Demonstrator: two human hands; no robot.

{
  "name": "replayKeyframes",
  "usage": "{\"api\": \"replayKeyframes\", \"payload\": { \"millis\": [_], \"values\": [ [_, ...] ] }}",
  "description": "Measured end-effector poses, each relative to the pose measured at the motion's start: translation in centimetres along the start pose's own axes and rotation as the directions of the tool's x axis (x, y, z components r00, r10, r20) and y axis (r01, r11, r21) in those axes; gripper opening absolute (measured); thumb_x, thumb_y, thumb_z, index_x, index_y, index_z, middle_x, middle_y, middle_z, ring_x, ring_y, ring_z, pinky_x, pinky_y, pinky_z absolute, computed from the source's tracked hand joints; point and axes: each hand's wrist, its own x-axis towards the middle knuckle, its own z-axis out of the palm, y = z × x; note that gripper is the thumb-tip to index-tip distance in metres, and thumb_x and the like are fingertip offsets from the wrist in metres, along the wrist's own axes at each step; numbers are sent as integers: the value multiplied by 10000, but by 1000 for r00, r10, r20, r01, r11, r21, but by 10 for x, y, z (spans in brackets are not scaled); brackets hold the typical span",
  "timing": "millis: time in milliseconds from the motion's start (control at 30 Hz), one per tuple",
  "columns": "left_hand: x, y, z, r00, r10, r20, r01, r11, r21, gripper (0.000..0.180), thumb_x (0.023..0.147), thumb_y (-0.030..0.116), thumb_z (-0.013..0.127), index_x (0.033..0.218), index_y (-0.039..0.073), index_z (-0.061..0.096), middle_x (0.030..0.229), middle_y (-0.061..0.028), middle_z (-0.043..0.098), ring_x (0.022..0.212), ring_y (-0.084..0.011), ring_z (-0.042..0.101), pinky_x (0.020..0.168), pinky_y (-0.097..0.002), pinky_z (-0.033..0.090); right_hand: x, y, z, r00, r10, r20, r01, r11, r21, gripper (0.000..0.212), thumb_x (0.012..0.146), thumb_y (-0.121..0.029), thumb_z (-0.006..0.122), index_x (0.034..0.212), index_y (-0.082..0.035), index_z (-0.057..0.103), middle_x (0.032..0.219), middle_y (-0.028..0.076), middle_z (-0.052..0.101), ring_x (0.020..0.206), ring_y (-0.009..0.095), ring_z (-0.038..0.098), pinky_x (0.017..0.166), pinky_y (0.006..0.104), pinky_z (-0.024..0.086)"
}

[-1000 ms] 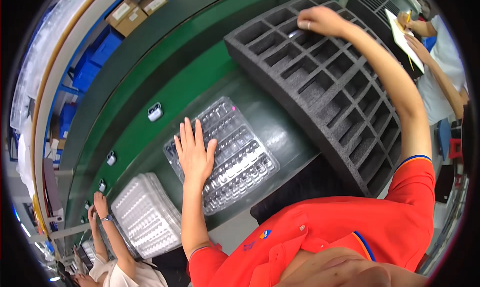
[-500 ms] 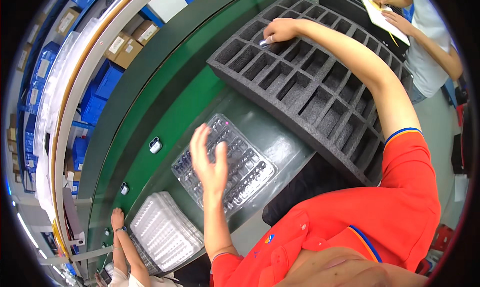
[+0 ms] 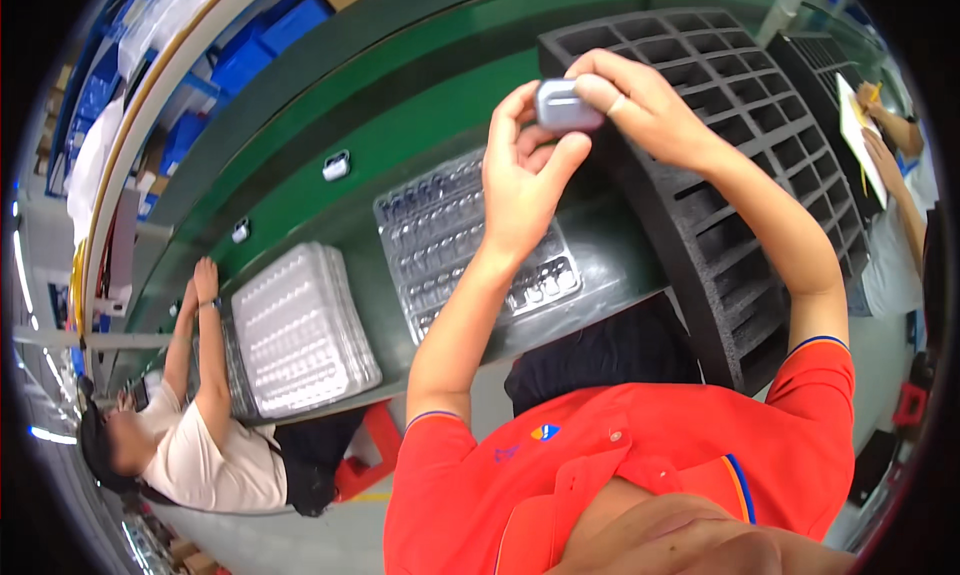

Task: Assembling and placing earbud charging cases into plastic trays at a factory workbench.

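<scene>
A small silver-grey rounded case [image 3: 568,106], resembling an earbud charging case, is held up in front of me between both hands. My right hand [image 3: 650,110] pinches its right end between thumb and fingers. Curled around its left and lower side is my left hand [image 3: 522,180], the thumb near its underside. Behind my left hand lies a clear plastic tray [image 3: 430,235] with rows of small moulded pockets. A dark grey foam tray [image 3: 690,295] with many deep rectangular slots stands to the right, beneath my right forearm.
On the green conveyor belt sit two small cases [image 3: 337,165] [image 3: 241,230]. Stacked clear trays [image 3: 300,325] stand at left, beside a seated co-worker [image 3: 215,445] reaching to the belt. Another person at far right holds a white writing pad [image 3: 860,140]. Blue bins [image 3: 290,20] line the back shelves.
My right hand has come from the foam tray toward the middle with the case. My left hand has risen from over the clear tray to meet it. The view has turned.
</scene>
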Motion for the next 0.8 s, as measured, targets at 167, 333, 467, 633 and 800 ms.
{"api": "replayKeyframes", "payload": {
  "millis": [167, 333, 467, 633, 800],
  "values": [
    [-9, -1, -5, 994, 75, -81, -65, 990, 128, 591, 904, -17, 689, 1418, -24, 398, 1216, -132, 571, 1036, -197, 644, 918, -322, 557, 0, 3, 25, 986, 151, 76, -167, 946, 278, 251, 1020, -267, 504, 1019, -30, 587, 855, -5, 565, 759, 78, 543, 719, 247, 471],
    [-20, 2, -19, 980, 198, -37, -167, 901, 402, 720, 846, -54, 733, 1464, 11, 369, 1103, -84, 550, 1011, -180, 643, 907, -299, 550, 5, 4, 44, 994, 44, -101, -17, 967, 256, 165, 986, -182, 574, 1042, -29, 597, 921, -3, 573, 833, 88, 548, 734, 263, 473],
    [-17, -6, -33, 957, 272, -105, -194, 864, 465, 666, 784, -43, 771, 1389, 17, 498, 1070, -109, 611, 866, -154, 638, 772, -291, 563, 10, -12, 43, 911, -413, -14, 391, 872, -294, 190, 805, -125, 726, 955, -28, 660, 931, 99, 578, 901, 247, 580, 795, 334, 475],
    [-9, 1, -49, 924, 373, 80, -308, 604, 735, 603, 784, -56, 765, 1345, 28, 559, 1157, -93, 626, 902, -130, 609, 781, -261, 562, 21, -7, 52, 936, -352, 26, 348, 906, -242, 179, 812, -134, 721, 943, -26, 662, 919, 89, 589, 898, 252, 588, 777, 360, 481],
    [38, 24, -109, 954, 274, 119, -256, 541, 801, 525, 780, 64, 806, 1275, 73, 631, 986, -19, 664, 834, -86, 586, 761, -238, 521, 68, 12, 72, 964, -251, -83, 244, 966, -90, 185, 916, -171, 656, 1000, -6, 651, 910, 70, 588, 857, 161, 567, 752, 303, 452]
  ]
}}
